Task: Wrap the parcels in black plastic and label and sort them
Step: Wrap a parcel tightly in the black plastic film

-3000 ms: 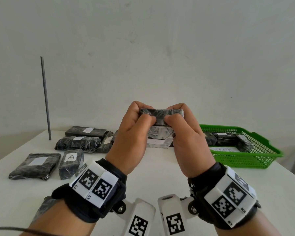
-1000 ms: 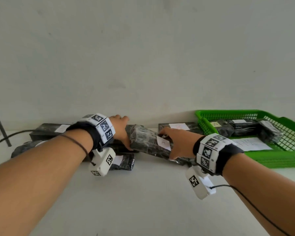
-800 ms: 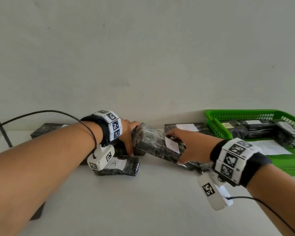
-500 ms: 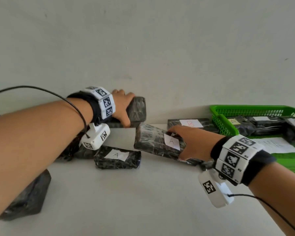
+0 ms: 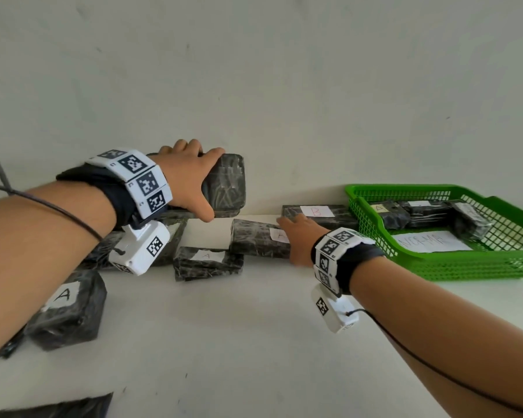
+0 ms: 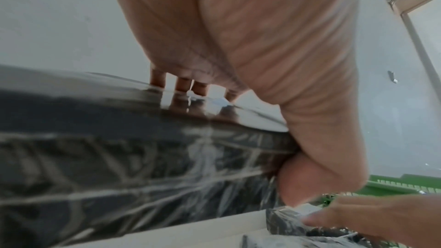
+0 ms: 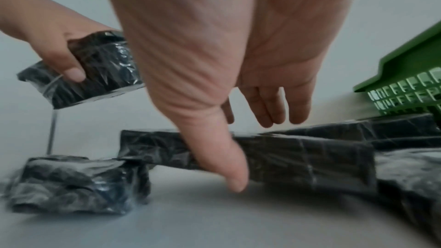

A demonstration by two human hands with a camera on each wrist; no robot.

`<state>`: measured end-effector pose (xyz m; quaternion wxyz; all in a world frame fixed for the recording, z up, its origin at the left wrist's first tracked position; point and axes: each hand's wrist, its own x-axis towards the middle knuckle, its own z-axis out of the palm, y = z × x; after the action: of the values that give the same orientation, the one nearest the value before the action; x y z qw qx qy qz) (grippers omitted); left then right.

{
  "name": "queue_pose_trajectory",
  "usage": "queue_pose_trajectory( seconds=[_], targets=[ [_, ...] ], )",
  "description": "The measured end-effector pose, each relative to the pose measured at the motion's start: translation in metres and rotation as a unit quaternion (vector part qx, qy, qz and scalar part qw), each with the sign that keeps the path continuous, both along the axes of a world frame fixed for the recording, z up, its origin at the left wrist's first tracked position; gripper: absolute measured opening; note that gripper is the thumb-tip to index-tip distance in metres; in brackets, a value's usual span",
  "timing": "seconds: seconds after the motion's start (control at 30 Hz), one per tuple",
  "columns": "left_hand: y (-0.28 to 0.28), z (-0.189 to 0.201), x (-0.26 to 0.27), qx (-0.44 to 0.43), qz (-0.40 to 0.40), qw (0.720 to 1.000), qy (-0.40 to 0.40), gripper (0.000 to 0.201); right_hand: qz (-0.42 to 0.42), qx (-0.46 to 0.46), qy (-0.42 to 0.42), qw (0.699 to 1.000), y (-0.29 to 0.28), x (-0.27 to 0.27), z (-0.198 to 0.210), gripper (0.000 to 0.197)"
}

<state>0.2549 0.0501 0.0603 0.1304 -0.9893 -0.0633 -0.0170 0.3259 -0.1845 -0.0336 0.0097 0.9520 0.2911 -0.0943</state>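
Note:
My left hand (image 5: 198,181) grips a black-wrapped parcel (image 5: 227,182) by its end and holds it in the air above the pile at the back of the white table (image 5: 254,342). The left wrist view shows my fingers (image 6: 181,84) over its top edge and my thumb under the parcel (image 6: 119,176). My right hand (image 5: 290,239) rests with straight fingers on a flat parcel labelled A (image 5: 254,241). In the right wrist view my thumb (image 7: 229,167) lies against the near side of this parcel (image 7: 310,157).
Another A parcel (image 5: 207,262) lies in front, a B parcel (image 5: 317,214) behind, one more A parcel (image 5: 67,309) at the left. A green basket (image 5: 465,267) at the right holds several parcels and a paper sheet. Loose black plastic (image 5: 58,408) lies bottom left.
My left hand has lifted its parcel up off the pile. My right hand stays on the A parcel, which has settled flat on the table.

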Motion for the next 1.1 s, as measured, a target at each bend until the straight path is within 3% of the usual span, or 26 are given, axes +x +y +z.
queue_pose_trajectory(
  seconds=[0.13,0.23,0.33,0.43,0.6,0.7,0.87,1.1],
  targets=[
    [0.002,0.002,-0.019,0.006,0.002,1.0,-0.01,0.135,0.121,0.039,-0.08,0.989,0.023,-0.038,0.012,0.08],
    [0.007,0.008,-0.029,0.018,0.019,0.999,-0.022,0.136,0.209,-0.016,-0.133,0.969,0.062,-0.066,0.003,0.071],
    [0.014,0.011,-0.042,0.024,0.037,0.999,-0.028,0.137,0.222,-0.069,-0.14,0.962,0.086,-0.076,-0.02,0.052],
    [0.024,0.01,-0.057,0.017,0.049,0.998,-0.022,0.137,0.212,-0.06,-0.147,0.964,0.097,-0.08,-0.027,0.029],
    [0.037,0.008,-0.071,-0.001,0.069,0.997,-0.016,0.137,0.248,0.001,-0.065,0.967,0.115,-0.106,-0.021,0.05],
    [0.04,0.006,-0.073,-0.01,0.073,0.997,-0.017,0.136,0.19,-0.006,-0.037,0.981,0.107,-0.11,-0.012,0.074],
    [0.03,-0.006,-0.071,-0.038,0.055,0.998,0.0,0.139,-0.06,0.024,-0.016,0.998,0.058,-0.066,0.008,0.069],
    [-0.008,-0.018,-0.061,-0.046,0.022,0.999,0.018,0.137,-0.124,-0.005,0.014,0.992,0.006,-0.019,-0.021,0.075]
  ],
)
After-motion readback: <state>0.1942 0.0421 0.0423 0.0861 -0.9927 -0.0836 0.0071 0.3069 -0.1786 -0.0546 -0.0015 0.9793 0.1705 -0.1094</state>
